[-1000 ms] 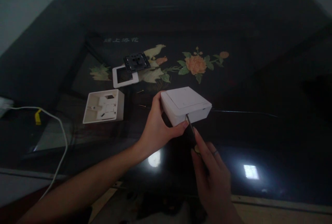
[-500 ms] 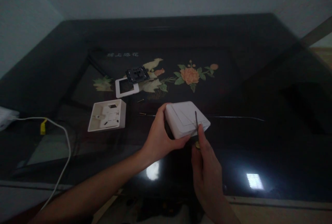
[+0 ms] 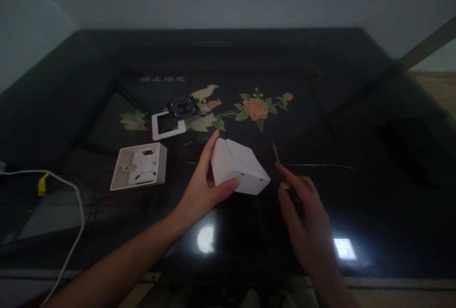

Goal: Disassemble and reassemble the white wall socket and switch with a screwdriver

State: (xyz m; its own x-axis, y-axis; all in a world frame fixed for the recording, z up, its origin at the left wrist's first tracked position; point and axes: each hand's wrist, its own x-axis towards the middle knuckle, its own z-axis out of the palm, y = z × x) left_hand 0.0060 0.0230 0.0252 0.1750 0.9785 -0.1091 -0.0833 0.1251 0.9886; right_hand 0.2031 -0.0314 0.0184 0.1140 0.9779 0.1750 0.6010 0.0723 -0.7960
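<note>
The left hand [image 3: 199, 191] has its fingers spread wide around a tilted white box [image 3: 245, 168], thumb on the near side, over a dark bench [image 3: 356, 137]. The right hand's [image 3: 308, 217] fingers curl around a slim screwdriver [image 3: 277, 157], its shaft pointing upward, just beside the box, not touching.

i have open room over the glossy black tabletop [image 3: 331, 127] at upper right of frame; the white boxy plastic casing [image 3: 239, 161] mid-frame and hollow square off-white plastic box [image 3: 143, 168] at left block me.
</note>
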